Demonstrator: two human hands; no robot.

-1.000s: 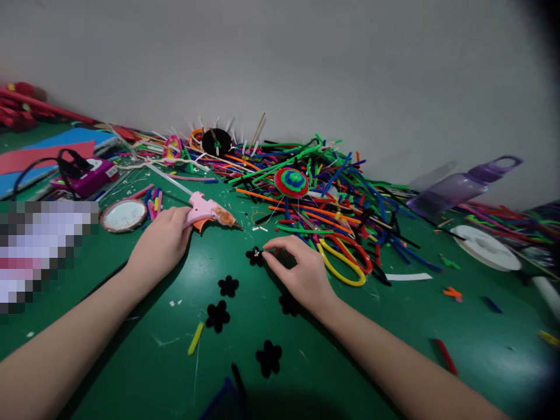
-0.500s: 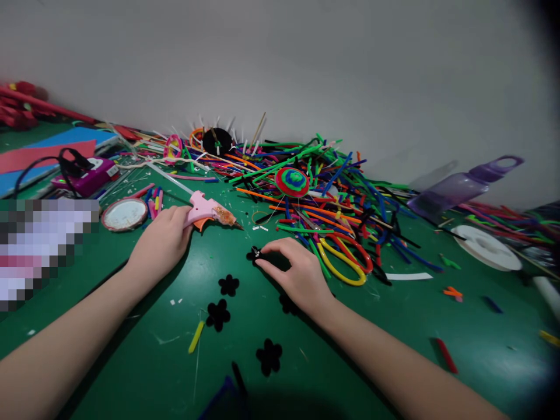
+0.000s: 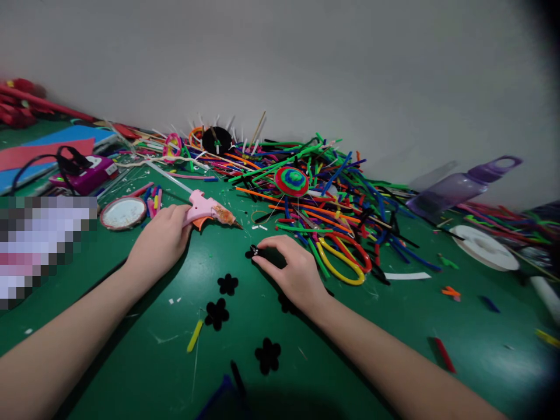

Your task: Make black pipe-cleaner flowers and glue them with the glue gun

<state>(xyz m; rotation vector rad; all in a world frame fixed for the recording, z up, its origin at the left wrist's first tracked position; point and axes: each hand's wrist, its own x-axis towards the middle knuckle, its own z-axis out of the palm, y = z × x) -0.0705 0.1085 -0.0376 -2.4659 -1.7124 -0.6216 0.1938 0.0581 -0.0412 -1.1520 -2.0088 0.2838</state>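
Observation:
My left hand (image 3: 164, 239) is wrapped round the handle of a pink glue gun (image 3: 202, 205), whose brown, crusted nozzle points right. A clear glue stick (image 3: 168, 178) juts from its back end. My right hand (image 3: 291, 265) pinches a small black flower (image 3: 250, 253) with whitish bits at its middle, low over the green table (image 3: 175, 373). Thin glue threads stretch near the nozzle. Closer to me lie loose black flowers: one (image 3: 227, 284), a second (image 3: 217, 314) and a third (image 3: 268, 355). Another black flower (image 3: 286, 303) is partly hidden beneath my right hand.
A heap of coloured pipe cleaners (image 3: 306, 157) lies along the wall, with scissors (image 3: 341, 259) at its front. A purple bottle (image 3: 455, 189) and white spool (image 3: 485, 247) stand right. On the left are a purple power strip (image 3: 90, 175) and round white lid (image 3: 123, 213).
The view has shifted very slightly. Both hands keep nearly the same places and the same grips on the glue gun and the black flower.

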